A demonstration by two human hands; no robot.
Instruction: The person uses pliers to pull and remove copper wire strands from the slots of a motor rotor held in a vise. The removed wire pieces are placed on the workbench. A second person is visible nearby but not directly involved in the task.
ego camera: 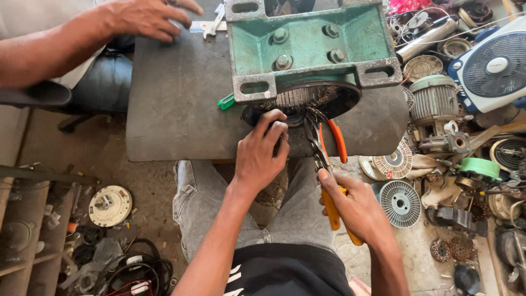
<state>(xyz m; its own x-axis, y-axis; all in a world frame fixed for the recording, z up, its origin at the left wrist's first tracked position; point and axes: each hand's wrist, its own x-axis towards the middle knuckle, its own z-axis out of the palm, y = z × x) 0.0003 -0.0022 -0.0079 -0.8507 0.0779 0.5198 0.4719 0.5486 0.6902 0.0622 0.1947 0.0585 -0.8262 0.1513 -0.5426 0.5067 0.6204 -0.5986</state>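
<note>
Motor stator (307, 66) lies on its side on the desk (175, 104), open end facing you | your left hand (262, 156) curls on the windings | your right hand (356, 211) grips orange-handled pliers (323, 151) closed | bite single wires, pull straight.

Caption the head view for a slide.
Left hand steadies a green motor housing while the right hand works orange-handled pliers at its windings.

Person wore a black tee w/ white print, faded grey jeans; both forearms bare, no gloves, no watch.
</note>
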